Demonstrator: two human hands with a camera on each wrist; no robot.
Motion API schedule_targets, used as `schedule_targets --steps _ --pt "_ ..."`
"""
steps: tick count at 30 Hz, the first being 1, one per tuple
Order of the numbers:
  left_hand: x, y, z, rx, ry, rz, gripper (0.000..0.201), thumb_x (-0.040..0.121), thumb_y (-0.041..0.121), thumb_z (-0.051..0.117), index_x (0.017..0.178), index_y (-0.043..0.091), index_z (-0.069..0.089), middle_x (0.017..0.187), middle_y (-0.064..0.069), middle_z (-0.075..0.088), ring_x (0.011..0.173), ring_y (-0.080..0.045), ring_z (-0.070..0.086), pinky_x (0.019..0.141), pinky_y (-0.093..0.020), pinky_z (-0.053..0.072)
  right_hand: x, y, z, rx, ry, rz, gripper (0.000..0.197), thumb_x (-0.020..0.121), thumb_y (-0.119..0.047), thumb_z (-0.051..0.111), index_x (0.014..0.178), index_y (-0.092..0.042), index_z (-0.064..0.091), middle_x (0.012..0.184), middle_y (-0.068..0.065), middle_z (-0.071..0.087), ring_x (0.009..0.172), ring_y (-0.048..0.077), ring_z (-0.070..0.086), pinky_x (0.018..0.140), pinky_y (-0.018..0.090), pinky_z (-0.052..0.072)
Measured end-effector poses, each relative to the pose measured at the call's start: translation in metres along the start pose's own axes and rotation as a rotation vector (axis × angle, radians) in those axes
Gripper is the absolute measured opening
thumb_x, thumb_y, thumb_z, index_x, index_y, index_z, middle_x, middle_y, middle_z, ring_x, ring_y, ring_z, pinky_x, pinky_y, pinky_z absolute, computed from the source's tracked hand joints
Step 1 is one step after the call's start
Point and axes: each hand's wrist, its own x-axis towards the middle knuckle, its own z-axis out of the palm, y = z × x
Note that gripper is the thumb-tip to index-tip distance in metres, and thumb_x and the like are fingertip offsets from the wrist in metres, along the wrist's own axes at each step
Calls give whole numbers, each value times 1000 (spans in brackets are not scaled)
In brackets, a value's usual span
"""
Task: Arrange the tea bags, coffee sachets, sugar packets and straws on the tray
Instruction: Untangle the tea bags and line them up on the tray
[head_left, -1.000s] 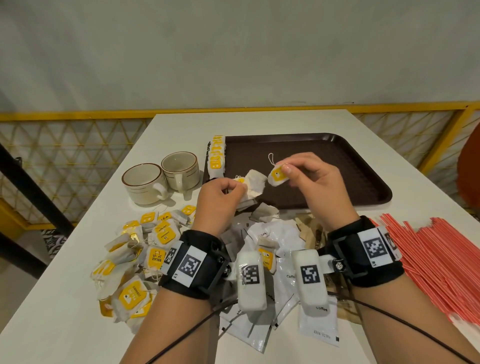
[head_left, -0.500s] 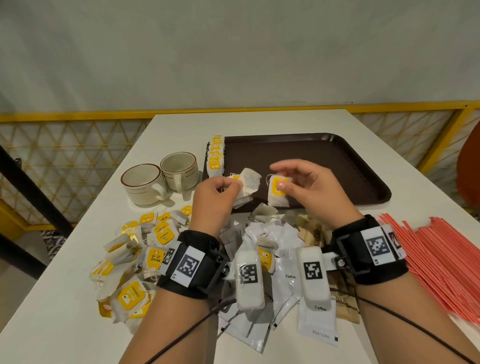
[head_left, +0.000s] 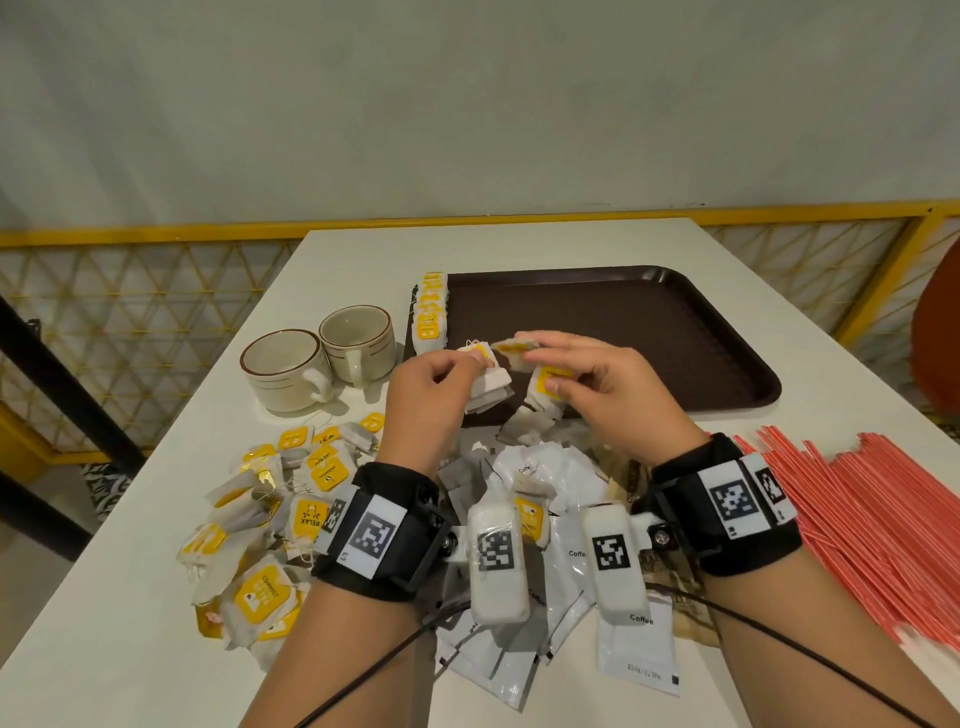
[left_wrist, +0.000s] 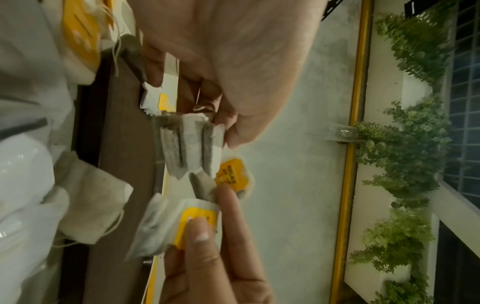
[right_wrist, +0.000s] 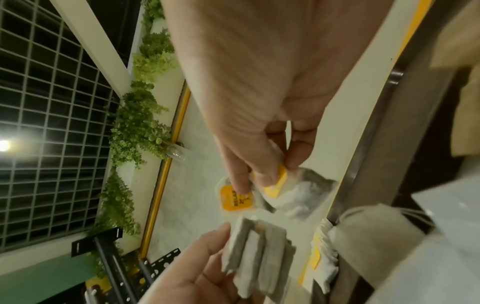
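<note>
I see my left hand (head_left: 431, 384) pinching a tea-bag stack (head_left: 488, 387) and my right hand (head_left: 597, 384) pinching apparently two tea bags (head_left: 545, 382) above the tray (head_left: 675, 332).

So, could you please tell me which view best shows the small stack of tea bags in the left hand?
The right wrist view: the stack faces that camera edge-on, layers separate, beside the left hand. The left wrist view shows the stack too, partly behind fingers. The head view shows only a white clump.

"RELAX" on a tea bag tag (head_left: 310, 520); "Coffee" on a white sachet (head_left: 638, 644).
</note>
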Motion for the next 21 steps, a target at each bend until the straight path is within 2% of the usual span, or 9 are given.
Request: schedule_targets --steps 1,3,6,8,9,13,18,21 --pt "0 1 0 11 7 9 24 90 19 60 72 29 72 81 7 71 84 -7 64 78 -23 48 0 -1 -1 78 35 45 38 88 2 62 108 -29 69 120 -21 61 116 -9 53 96 11 43" --pt "-1 2 1 9 2 40 22 90 20 61 74 29 72 85 10 71 87 -2 64 81 -22 48 0 -2 -4 304 51 130 30 87 1 64 100 -24 73 112 -9 70 105 3 63 85 19 52" --pt "-2 2 2 -31 -2 80 16 89 21 65 77 29 71 90 1 72 90 -13 65 82 -25 51 -1 -6 -6 476 -7 226 23 85 3 64 97 -15 73 105 3 73 92 17 66 75 23 55" --pt "-1 0 3 -17 -22 122 14 86 20 68 78 32 70 93 -5 70 92 -22 63 83 -31 51 -2 -5 -6 470 -27 252 22 85 3 64 97 -12 73 103 4 73 89 16 66 75 23 55" --pt "-1 0 3 -13 -36 145 15 86 19 69 79 33 70 94 -6 69 92 -22 63 83 -31 51 -2 -5 -6 463 -27 262 21 85 3 64 98 -11 73 102 3 74 88 15 66 75 22 55" --pt "-2 -1 2 -27 -50 180 18 88 15 65 76 28 71 90 -2 68 85 -7 62 76 -14 48 -2 -5 -5 422 -12 300 22 85 4 65 98 -11 72 101 -4 73 92 14 67 80 24 56" --pt "0 -7 3 60 -59 259 14 80 20 75 77 32 69 81 4 61 70 -1 52 68 -14 43 -1 -5 -3 414 -14 298 24 85 5 64 101 -12 72 112 -4 70 102 13 67 87 28 55" --pt "2 -9 4 122 -17 286 18 84 16 71 75 31 67 76 11 56 69 3 50 68 -11 39 -2 -3 -3 374 -32 291 28 82 4 69 103 -13 72 108 0 72 99 18 69 87 31 56"
